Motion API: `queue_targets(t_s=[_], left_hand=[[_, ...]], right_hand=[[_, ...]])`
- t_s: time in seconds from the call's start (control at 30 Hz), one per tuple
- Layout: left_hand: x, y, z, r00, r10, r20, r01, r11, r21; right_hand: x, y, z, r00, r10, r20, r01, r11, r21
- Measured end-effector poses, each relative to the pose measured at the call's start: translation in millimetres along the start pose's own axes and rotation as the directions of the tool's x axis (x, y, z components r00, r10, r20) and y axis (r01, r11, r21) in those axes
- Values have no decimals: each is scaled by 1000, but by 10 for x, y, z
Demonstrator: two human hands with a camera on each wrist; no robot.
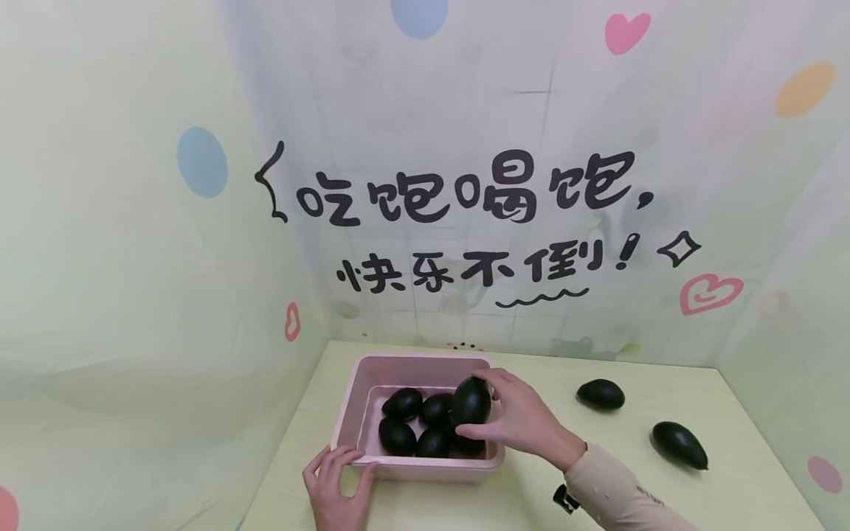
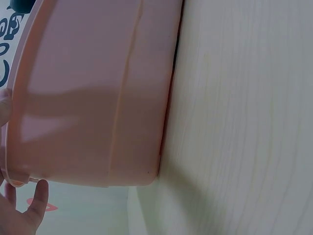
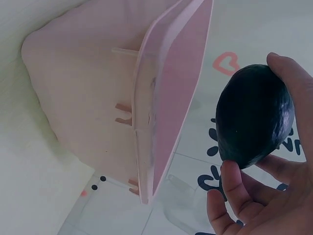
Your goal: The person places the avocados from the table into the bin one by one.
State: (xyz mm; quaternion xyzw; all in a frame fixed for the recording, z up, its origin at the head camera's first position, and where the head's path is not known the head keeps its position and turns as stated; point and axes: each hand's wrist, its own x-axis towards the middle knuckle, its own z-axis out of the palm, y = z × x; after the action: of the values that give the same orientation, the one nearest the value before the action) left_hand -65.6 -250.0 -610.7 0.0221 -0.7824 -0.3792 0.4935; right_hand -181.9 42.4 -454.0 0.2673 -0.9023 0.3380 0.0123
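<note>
My right hand (image 1: pixel 527 419) holds a dark green avocado (image 1: pixel 471 402) between thumb and fingers, above the right side of a pink plastic bin (image 1: pixel 425 470). In the right wrist view the held avocado (image 3: pixel 254 115) is upright, its skin slightly bumpy, beside the bin's rim (image 3: pixel 146 122). Several more avocados (image 1: pixel 397 436) lie inside the bin. My left hand (image 1: pixel 337 493) grips the bin's front left corner, fingers over the rim and thumb at the front side. The left wrist view shows the bin's outer wall (image 2: pixel 88 98) and a few fingertips (image 2: pixel 39 200) at its edge.
Two loose avocados lie on the pale wooden table (image 1: pixel 531 501) to the right: one farther back (image 1: pixel 600 395), one nearer (image 1: pixel 680 445). A small black object (image 1: pixel 566 499) is by the right wrist. Printed cloth walls (image 1: pixel 465 317) with lettering enclose the table's back and sides.
</note>
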Motion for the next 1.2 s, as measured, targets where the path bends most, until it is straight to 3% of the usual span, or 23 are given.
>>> queue_targets(t_s=[0.7, 0.83, 1.2], left_hand=[[-15, -1, 8, 1000, 5, -4, -5, 1000, 6], [0, -1, 3, 1000, 6, 3, -6, 1000, -1], [-17, -18, 23, 1000, 6, -18, -6, 1000, 19]], right_hand=[[64, -22, 57, 994, -74, 75, 75, 997, -21], [99, -53, 16, 993, -100, 66, 103, 994, -44], [172, -93, -39, 995, -85, 43, 86, 996, -27]])
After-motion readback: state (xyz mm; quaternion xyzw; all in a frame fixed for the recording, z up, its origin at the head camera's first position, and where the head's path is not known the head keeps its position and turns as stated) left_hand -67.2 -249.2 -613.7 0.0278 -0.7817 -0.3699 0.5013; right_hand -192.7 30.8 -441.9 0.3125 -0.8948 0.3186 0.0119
